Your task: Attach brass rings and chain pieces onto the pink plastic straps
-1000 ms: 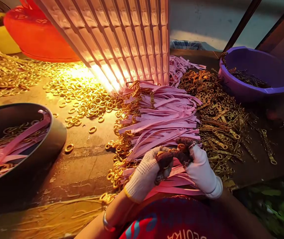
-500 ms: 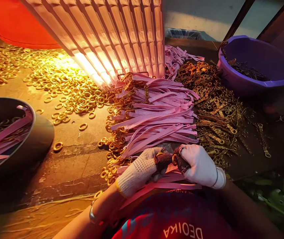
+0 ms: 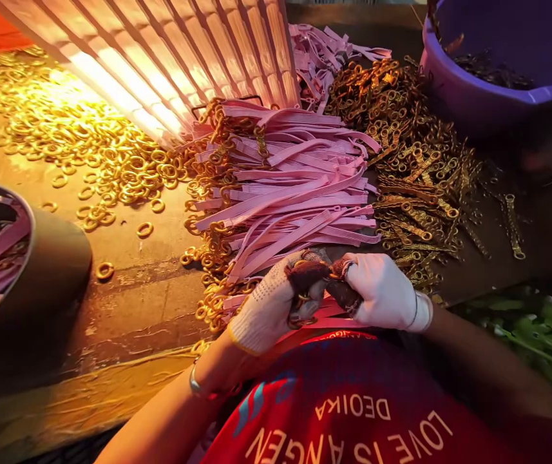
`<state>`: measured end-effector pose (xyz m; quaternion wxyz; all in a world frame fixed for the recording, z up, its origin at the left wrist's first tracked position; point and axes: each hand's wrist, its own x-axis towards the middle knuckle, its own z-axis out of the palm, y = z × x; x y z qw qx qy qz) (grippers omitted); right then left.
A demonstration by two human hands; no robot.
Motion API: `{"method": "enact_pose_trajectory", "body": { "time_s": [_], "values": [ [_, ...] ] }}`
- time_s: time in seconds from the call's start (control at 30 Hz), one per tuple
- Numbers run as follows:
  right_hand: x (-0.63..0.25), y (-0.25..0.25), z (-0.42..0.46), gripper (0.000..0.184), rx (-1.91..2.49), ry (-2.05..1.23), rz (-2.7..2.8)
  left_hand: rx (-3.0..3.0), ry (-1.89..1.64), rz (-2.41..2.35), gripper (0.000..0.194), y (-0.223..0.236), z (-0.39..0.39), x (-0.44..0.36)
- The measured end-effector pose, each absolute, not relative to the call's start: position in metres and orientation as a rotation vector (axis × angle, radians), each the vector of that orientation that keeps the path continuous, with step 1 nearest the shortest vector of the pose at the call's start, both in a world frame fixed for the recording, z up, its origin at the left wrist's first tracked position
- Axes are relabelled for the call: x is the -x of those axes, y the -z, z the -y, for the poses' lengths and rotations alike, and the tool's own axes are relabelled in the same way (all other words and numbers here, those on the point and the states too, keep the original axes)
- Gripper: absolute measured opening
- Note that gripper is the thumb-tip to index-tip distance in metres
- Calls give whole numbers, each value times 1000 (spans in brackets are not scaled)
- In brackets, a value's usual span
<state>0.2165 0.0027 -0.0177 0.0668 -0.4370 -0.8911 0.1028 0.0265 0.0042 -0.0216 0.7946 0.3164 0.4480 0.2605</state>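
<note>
Both my hands wear white knit gloves with dark fingertips and meet at the near edge of the table. My left hand [image 3: 268, 309] and my right hand [image 3: 382, 293] pinch together around a small gold ring and the end of a pink strap [image 3: 321, 309] between their fingertips. Just beyond them lies a thick pile of pink straps [image 3: 295, 187] with gold rings along its left end. To the right of the straps spreads a heap of gold clasps [image 3: 415, 174].
Loose gold rings [image 3: 87, 148] cover the table's left side. A dark bowl [image 3: 53, 270] at the left holds finished pink straps. A purple basin [image 3: 493, 71] stands at the back right. A ribbed pink panel [image 3: 174, 58] leans at the back. Green leaves [image 3: 541, 335] lie at the right.
The view has tilted down and the scene has slid up. My hands stay pinched together on the ring and strap, with the fingers shifting slightly.
</note>
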Motion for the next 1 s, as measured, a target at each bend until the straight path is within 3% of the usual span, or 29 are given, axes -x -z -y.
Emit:
{"method": "enact_pose_trajectory", "body": {
  "time_s": [0.13,0.3,0.53,0.73,0.9,1.0],
  "values": [
    [-227,22,2,26,1480,-397,2489,-856,-493,-1032,33,20,-18,-23],
    [-257,21,-5,26,1524,-577,1973,-1759,-648,-1487,29,25,-59,-14],
    [-275,31,2,32,1741,-414,1933,-2191,-446,-1522,46,64,-90,-36],
    [-259,31,6,38,1492,-504,2084,-2144,-520,-1561,38,51,-77,-32],
    [-238,24,6,40,1383,-511,2335,-1334,-554,-1303,24,13,-40,-17],
    [-225,17,7,26,1549,-457,2501,-1092,-464,-1210,22,4,-21,-21]
  ]
}}
